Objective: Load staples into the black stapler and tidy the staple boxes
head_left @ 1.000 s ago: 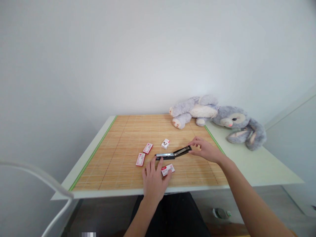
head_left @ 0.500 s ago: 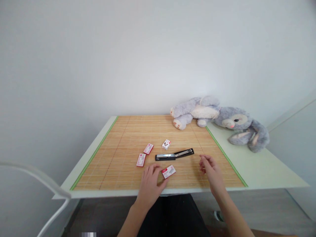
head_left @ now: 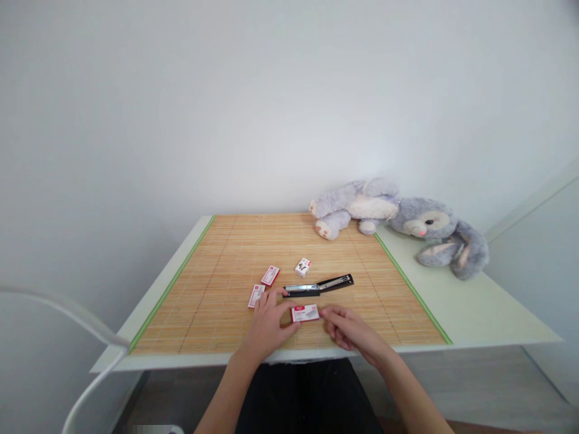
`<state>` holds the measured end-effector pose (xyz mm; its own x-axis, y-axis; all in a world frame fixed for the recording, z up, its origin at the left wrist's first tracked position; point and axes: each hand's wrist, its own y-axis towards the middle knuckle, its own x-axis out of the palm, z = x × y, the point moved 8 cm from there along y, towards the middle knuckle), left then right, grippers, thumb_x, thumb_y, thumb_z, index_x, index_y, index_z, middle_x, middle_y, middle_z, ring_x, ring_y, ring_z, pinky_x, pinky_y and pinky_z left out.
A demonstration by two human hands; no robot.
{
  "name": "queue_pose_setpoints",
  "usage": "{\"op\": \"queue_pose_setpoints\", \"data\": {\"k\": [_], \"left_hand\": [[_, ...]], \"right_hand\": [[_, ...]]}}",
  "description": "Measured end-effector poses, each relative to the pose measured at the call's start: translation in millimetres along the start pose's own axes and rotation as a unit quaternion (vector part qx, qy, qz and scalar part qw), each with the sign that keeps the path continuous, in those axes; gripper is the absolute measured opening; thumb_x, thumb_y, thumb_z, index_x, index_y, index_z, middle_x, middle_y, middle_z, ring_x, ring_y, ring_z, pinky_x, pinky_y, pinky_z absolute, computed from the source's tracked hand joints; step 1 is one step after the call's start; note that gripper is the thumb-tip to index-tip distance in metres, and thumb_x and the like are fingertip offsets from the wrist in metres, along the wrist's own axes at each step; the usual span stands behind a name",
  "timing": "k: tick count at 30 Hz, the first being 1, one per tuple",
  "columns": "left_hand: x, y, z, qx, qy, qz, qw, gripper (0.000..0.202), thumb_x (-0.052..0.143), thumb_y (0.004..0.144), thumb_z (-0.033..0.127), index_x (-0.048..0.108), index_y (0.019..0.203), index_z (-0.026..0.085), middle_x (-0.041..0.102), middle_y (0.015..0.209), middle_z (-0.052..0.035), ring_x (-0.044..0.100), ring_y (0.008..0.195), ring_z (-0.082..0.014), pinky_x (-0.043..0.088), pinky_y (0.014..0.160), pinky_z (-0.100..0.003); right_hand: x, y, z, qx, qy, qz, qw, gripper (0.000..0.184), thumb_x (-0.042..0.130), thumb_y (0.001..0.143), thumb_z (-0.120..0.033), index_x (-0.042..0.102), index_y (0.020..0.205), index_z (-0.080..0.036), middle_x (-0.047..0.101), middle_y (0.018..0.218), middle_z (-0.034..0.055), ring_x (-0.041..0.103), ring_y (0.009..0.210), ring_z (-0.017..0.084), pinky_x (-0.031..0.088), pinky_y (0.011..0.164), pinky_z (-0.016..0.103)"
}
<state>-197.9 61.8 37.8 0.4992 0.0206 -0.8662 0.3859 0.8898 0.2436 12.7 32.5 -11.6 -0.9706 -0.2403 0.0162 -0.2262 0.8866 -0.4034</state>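
A small red and white staple box lies near the mat's front edge. My left hand grips its left end between thumb and forefinger, the other fingers stretched forward. With its fingers curled, my right hand pinches at the box's right end; the contact is partly hidden. Just beyond the box is a black stapler, spread open with its metal rail showing. Past my left fingertips lie two more red and white boxes, the nearer box partly covered by the hand and the farther box.
Behind the stapler stands a small white box with a dark picture. A bamboo mat with green edging covers much of the white table. A grey plush rabbit lies along the back right by the wall. A white cable curves at left.
My right hand has moved left and nearer to me, up to the staple box's end. The box has turned to lie more level and shifted slightly left with my left hand.
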Motion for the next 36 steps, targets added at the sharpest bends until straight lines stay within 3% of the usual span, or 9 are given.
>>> {"op": "queue_pose_setpoints", "data": {"k": [3,6,10,14,18,22,27,30,36], "left_hand": [[-2.8,-1.8,-8.1,-0.012,-0.002,-0.003,1.000,0.048,0.086,0.077,0.042,0.071,0.123,0.040,0.054,0.139,-0.0040,0.049,0.132,-0.0298,0.040,0.114,-0.051],[-5.9,-2.4,-12.3,-0.009,-0.007,-0.009,1.000,0.040,0.085,0.079,0.042,0.074,0.118,0.041,0.054,0.140,-0.0032,0.048,0.133,-0.0291,0.037,0.116,-0.052],[-10.0,-3.2,-17.2,-0.001,0.000,0.002,1.000,0.033,0.083,0.082,0.041,0.076,0.114,0.039,0.045,0.155,-0.0015,0.036,0.146,-0.0321,0.030,0.122,-0.057],[-10.1,-5.0,-28.2,0.011,0.000,0.008,1.000,0.032,0.081,0.084,0.041,0.076,0.115,0.037,0.033,0.166,-0.0007,0.024,0.154,-0.0356,0.028,0.123,-0.060],[-8.6,-7.5,-37.9,0.025,-0.001,0.015,1.000,0.032,0.079,0.085,0.041,0.075,0.116,0.035,0.034,0.166,-0.0017,0.025,0.154,-0.0363,0.029,0.123,-0.062],[-8.7,-9.3,-42.2,0.011,-0.006,0.035,0.999,0.043,0.082,0.080,0.045,0.071,0.120,0.033,0.035,0.165,-0.0045,0.030,0.152,-0.0356,0.031,0.122,-0.060],[-6.3,-6.6,-38.7,0.000,0.017,0.050,0.999,0.074,0.085,0.075,0.054,0.059,0.141,0.034,0.031,0.168,-0.0080,0.030,0.152,-0.0367,0.030,0.124,-0.060],[-1.9,-4.2,-34.9,0.008,0.044,0.049,0.998,0.080,0.084,0.074,0.059,0.057,0.145,0.034,0.027,0.170,-0.0083,0.027,0.154,-0.0381,0.021,0.127,-0.063],[4.6,-2.7,-36.8,0.004,0.061,0.045,0.997,0.080,0.083,0.075,0.062,0.056,0.146,0.037,0.032,0.169,-0.0062,0.027,0.155,-0.0388,0.005,0.127,-0.069]], "right_hand": [[-18.7,5.4,-11.8,-0.092,-0.105,0.050,0.989,0.043,0.078,0.083,-0.053,0.068,0.112,-0.023,0.052,0.064,-0.0077,0.045,0.053,0.011,0.031,0.050,0.023],[-14.8,9.2,-24.4,-0.173,-0.262,0.058,0.948,0.051,0.078,0.084,-0.041,0.068,0.132,-0.028,0.058,0.068,-0.0058,0.054,0.061,0.016,0.036,0.058,0.027],[-6.2,14.1,-30.5,-0.192,-0.355,0.064,0.913,0.039,0.075,0.085,-0.037,0.074,0.124,-0.031,0.062,0.067,-0.0042,0.057,0.060,0.017,0.034,0.057,0.028],[-16.5,13.4,-30.9,-0.186,-0.383,0.068,0.902,0.035,0.073,0.088,-0.037,0.074,0.122,-0.031,0.061,0.067,-0.0044,0.058,0.062,0.017,0.034,0.058,0.027],[-31.8,9.6,-26.3,-0.167,-0.399,0.059,0.900,0.039,0.073,0.089,-0.036,0.071,0.127,-0.028,0.061,0.070,-0.0037,0.059,0.066,0.017,0.037,0.062,0.027],[-30.7,7.0,-29.9,-0.160,-0.377,0.043,0.911,0.053,0.074,0.090,-0.037,0.062,0.140,-0.025,0.059,0.072,-0.0049,0.057,0.066,0.016,0.038,0.062,0.026],[-6.5,12.7,-59.3,-0.203,-0.328,0.048,0.921,0.051,0.066,0.097,-0.040,0.058,0.146,-0.027,0.059,0.079,-0.0044,0.057,0.071,0.015,0.040,0.066,0.026],[10.9,25.2,-70.3,-0.203,-0.300,0.040,0.931,0.044,0.065,0.098,-0.041,0.064,0.139,-0.025,0.061,0.077,-0.0035,0.057,0.070,0.015,0.038,0.064,0.026],[34.8,52.1,-61.6,-0.187,-0.224,0.030,0.956,0.042,0.062,0.097,-0.043,0.068,0.130,-0.018,0.062,0.068,-0.0036,0.056,0.061,0.014,0.039,0.056,0.024]]}}
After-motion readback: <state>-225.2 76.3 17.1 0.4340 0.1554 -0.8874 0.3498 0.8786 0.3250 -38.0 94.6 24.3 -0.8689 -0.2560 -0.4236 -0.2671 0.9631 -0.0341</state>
